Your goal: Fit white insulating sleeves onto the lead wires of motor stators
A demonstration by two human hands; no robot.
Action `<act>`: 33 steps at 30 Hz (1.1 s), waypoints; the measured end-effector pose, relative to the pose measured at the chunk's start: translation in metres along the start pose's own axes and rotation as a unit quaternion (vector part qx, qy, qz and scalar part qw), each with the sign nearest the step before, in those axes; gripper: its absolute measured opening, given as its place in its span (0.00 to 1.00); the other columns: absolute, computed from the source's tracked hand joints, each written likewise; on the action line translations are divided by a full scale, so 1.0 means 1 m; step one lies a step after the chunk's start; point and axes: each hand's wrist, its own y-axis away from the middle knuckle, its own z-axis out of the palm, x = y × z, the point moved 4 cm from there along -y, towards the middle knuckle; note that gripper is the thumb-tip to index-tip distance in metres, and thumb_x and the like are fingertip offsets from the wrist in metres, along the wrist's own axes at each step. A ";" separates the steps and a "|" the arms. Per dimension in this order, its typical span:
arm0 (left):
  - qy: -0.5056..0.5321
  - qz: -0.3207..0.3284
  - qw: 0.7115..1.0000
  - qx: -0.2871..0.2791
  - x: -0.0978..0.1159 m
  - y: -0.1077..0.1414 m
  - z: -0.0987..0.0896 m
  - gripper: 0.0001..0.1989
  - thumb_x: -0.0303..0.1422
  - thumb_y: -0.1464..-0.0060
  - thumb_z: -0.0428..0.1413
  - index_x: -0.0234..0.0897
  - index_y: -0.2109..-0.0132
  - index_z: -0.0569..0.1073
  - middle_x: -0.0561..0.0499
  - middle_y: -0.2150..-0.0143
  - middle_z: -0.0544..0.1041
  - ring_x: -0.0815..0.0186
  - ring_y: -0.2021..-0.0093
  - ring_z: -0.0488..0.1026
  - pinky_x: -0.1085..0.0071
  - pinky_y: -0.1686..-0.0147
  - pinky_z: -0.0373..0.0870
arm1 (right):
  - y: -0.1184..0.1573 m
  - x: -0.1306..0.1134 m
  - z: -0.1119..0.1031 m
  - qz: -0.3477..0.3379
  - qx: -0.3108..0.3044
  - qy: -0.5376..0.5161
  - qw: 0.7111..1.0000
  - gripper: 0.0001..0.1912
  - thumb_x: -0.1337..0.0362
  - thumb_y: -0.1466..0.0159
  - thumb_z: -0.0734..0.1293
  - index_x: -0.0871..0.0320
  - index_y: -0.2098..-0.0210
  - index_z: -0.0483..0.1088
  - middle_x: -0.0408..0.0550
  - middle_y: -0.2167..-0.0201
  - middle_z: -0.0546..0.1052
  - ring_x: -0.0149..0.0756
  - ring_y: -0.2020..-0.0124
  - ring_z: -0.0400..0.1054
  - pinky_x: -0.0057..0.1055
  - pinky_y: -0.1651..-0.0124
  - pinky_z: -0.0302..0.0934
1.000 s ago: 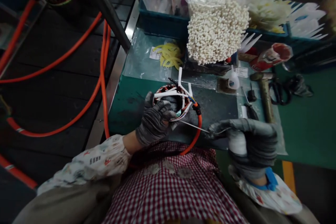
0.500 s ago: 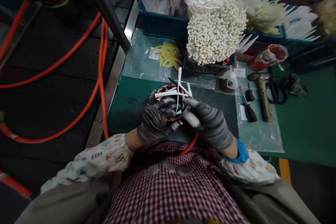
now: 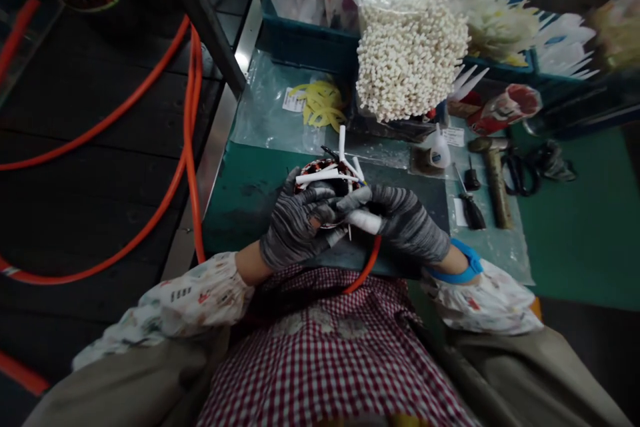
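Note:
A round wound part (image 3: 316, 167) with dark and reddish windings sits between my hands, close to my body. White sleeves (image 3: 320, 176) stick out of it, one of them pointing away from me. My left hand (image 3: 295, 223), in a grey striped glove, is wrapped round the part's left and near side. My right hand (image 3: 395, 217), gloved with white-wrapped fingertips, has its thumb and finger pressed together at the part's near right edge, by a thin white sleeve. The fingers hide most of that sleeve and the part's near side.
Beyond the part lie yellow strips (image 3: 320, 104) and a bag of short white tubes (image 3: 410, 53). To the right are a small bottle (image 3: 440, 150), a screwdriver (image 3: 473, 210), a hammer (image 3: 499, 190) and scissors (image 3: 523, 173). An orange hose (image 3: 193, 147) runs along the left side.
My right hand has closed in on the part's near edge, its thumb and finger now over the thin upright sleeve. My left hand keeps its hold. The view has shifted slightly.

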 end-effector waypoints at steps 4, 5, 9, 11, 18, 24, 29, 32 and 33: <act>0.016 0.003 1.000 -0.004 -0.003 -0.001 0.000 0.08 0.42 0.31 0.63 0.45 0.56 0.82 0.51 0.49 0.88 0.55 0.43 0.84 0.38 0.18 0.55 | -0.004 0.003 -0.004 -0.019 0.065 0.048 0.997 0.05 0.62 0.32 0.78 0.53 0.57 0.86 0.45 0.62 0.90 0.39 0.64 0.84 0.34 0.60 0.80; 0.021 0.006 1.000 -0.010 -0.003 -0.001 0.001 0.08 0.42 0.31 0.63 0.45 0.56 0.82 0.50 0.48 0.88 0.55 0.42 0.84 0.37 0.18 0.54 | -0.005 0.003 -0.004 -0.024 0.072 0.055 0.996 0.05 0.62 0.32 0.78 0.53 0.57 0.86 0.45 0.62 0.90 0.39 0.64 0.84 0.34 0.60 0.80; 0.018 -0.003 1.000 0.003 -0.005 0.001 0.002 0.07 0.41 0.31 0.64 0.44 0.56 0.81 0.52 0.49 0.88 0.56 0.42 0.84 0.39 0.17 0.54 | -0.002 0.011 -0.001 -0.035 0.047 0.054 0.997 0.05 0.62 0.30 0.77 0.53 0.55 0.86 0.45 0.61 0.90 0.39 0.64 0.84 0.35 0.59 0.80; 0.015 0.000 1.000 0.017 -0.004 0.002 0.002 0.07 0.42 0.30 0.63 0.45 0.52 0.81 0.54 0.49 0.88 0.58 0.43 0.84 0.41 0.17 0.52 | 0.004 0.015 0.001 -0.083 0.019 0.056 0.995 0.06 0.61 0.28 0.76 0.51 0.52 0.87 0.46 0.58 0.90 0.40 0.61 0.86 0.35 0.56 0.81; 0.007 -0.014 1.000 -0.010 -0.006 0.002 0.005 0.08 0.41 0.33 0.66 0.45 0.51 0.83 0.53 0.47 0.88 0.56 0.42 0.84 0.40 0.17 0.52 | 0.012 0.017 -0.002 -0.073 0.081 0.046 0.993 0.06 0.64 0.29 0.77 0.48 0.53 0.87 0.43 0.58 0.90 0.41 0.58 0.86 0.37 0.52 0.82; 0.012 0.002 1.000 -0.010 -0.005 0.000 0.003 0.07 0.41 0.32 0.66 0.45 0.57 0.82 0.52 0.51 0.88 0.56 0.45 0.85 0.40 0.17 0.54 | 0.005 0.011 0.000 -0.013 0.098 0.049 0.994 0.05 0.63 0.29 0.78 0.52 0.54 0.86 0.44 0.60 0.90 0.39 0.62 0.85 0.36 0.55 0.81; 0.025 -0.008 1.000 0.002 -0.005 0.001 0.003 0.13 0.44 0.32 0.66 0.45 0.46 0.82 0.50 0.48 0.88 0.56 0.44 0.85 0.39 0.17 0.52 | 0.012 0.022 0.006 -0.105 -0.028 0.066 0.992 0.08 0.59 0.26 0.75 0.50 0.50 0.86 0.48 0.53 0.90 0.41 0.53 0.86 0.39 0.47 0.81; 0.030 -0.028 0.999 -0.026 -0.006 0.003 0.004 0.15 0.43 0.33 0.67 0.46 0.44 0.82 0.50 0.46 0.88 0.56 0.41 0.84 0.41 0.16 0.50 | 0.017 0.034 0.007 -0.092 -0.063 0.066 0.992 0.12 0.56 0.25 0.75 0.47 0.44 0.84 0.46 0.50 0.89 0.42 0.49 0.85 0.40 0.44 0.80; 0.031 -0.030 0.999 -0.030 -0.007 0.004 0.004 0.14 0.43 0.33 0.67 0.46 0.45 0.82 0.51 0.46 0.88 0.56 0.41 0.84 0.42 0.16 0.49 | 0.019 0.035 0.006 -0.089 -0.045 0.064 0.993 0.12 0.56 0.25 0.75 0.46 0.44 0.84 0.45 0.52 0.89 0.41 0.51 0.84 0.39 0.45 0.79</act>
